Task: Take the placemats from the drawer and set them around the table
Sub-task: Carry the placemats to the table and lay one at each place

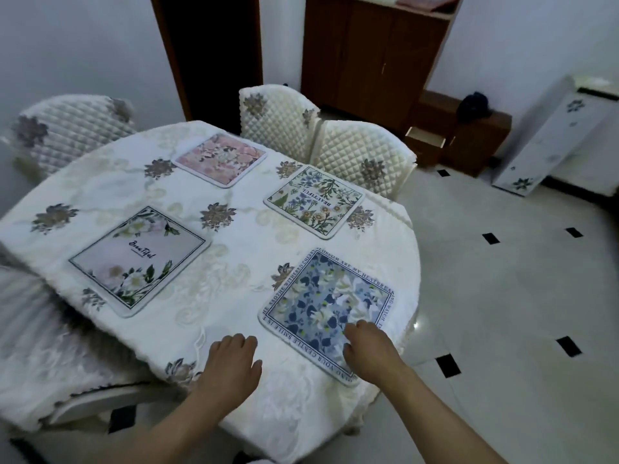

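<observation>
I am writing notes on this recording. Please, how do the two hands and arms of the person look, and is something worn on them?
Both forearms are bare as far as the picture shows: no sleeves in view. The left hand and the right hand wear no gloves; no ring, watch or bracelet can be seen. The image is a little blurred.

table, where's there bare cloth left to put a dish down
The widest bare patch is the middle of the table, ringed by the pink mat, green mat, grey mat and blue mat. The far left cloth is also bare. The near edge is crowded by left hand and right hand.
</observation>
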Available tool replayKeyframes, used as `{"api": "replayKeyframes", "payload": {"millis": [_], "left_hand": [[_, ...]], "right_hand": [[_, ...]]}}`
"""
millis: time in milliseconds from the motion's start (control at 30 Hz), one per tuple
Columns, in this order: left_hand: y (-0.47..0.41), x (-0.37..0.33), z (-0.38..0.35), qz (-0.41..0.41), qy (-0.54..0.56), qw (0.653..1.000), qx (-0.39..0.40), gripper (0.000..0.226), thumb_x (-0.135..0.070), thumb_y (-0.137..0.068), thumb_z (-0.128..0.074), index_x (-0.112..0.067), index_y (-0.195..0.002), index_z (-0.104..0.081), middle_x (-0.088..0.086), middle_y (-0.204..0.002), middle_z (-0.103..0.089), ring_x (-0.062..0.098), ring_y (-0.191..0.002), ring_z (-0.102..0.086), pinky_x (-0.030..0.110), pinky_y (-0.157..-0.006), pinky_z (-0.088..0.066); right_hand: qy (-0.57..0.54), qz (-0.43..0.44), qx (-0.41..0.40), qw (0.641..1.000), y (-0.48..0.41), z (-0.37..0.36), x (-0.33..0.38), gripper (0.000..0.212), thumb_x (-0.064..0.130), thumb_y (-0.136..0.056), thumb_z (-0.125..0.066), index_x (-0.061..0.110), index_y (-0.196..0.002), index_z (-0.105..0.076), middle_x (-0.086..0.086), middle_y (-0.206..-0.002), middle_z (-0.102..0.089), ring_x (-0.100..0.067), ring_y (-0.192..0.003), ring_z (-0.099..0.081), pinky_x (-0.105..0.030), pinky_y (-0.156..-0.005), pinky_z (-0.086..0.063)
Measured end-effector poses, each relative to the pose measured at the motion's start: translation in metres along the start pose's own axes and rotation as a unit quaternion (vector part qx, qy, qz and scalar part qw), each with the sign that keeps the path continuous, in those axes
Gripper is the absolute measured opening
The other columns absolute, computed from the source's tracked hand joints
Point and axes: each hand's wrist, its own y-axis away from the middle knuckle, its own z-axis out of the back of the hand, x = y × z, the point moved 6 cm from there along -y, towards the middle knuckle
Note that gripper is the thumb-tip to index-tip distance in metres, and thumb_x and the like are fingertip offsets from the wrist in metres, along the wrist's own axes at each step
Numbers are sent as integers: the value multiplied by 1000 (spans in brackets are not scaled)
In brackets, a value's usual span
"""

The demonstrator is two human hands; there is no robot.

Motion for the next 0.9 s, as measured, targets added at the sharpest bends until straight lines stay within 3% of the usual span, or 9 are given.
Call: {"api": "replayKeyframes", "payload": {"millis": [133,300,467,600,733,900], "left_hand": [[-13,-3,-4,43,27,999,5,27,-32,-72,-77,-16,-90,-66,3,-76,-63,30,-68,-60,38,-62,-46],[-20,-15,-21,120,49,991,15,26,-33,-74,-76,-16,-91,-66,3,-78,-63,28,-71,-61,38,-64,-47],[-32,-53,-39,226,66,972,27,24,-30,-74,-76,-14,-88,-65,4,-77,-62,29,-71,-61,39,-66,-48],[-36,-97,-59,347,108,931,37,27,-34,-88,-59,-15,-107,-60,6,-98,-62,30,-94,-58,40,-81,-43],[-40,-137,-76,431,162,886,49,28,-36,-90,-55,-16,-110,-53,5,-102,-58,29,-98,-55,38,-79,-41],[-38,-165,-96,538,339,771,-35,22,-16,-90,-62,-2,-102,-48,14,-93,-55,30,-89,-56,37,-71,-46]], "right_hand": [[10,13,18,1000,-30,-1,-26,27,28,-92,-46,13,-114,-54,-10,-104,-56,-30,-97,-54,-31,-68,-32],[21,62,57,996,-87,-5,-58,17,30,-92,-44,16,-100,-51,-3,-87,-40,-29,-88,-54,-31,-65,-31],[69,169,66,981,-159,-3,-87,21,29,-90,-46,11,-97,-54,-11,-97,-56,-31,-92,-56,-34,-66,-36],[115,237,114,958,-199,-2,-107,22,27,-86,-50,11,-100,-56,-12,-102,-58,-33,-96,-57,-35,-70,-40],[132,258,145,946,-214,-5,-128,28,25,-86,-52,11,-110,-54,-13,-109,-56,-33,-103,-55,-35,-78,-45],[72,227,154,959,-223,-6,-142,25,16,-87,-48,5,-110,-49,-19,-110,-50,-37,-96,-56,-36,-72,-41]]}}
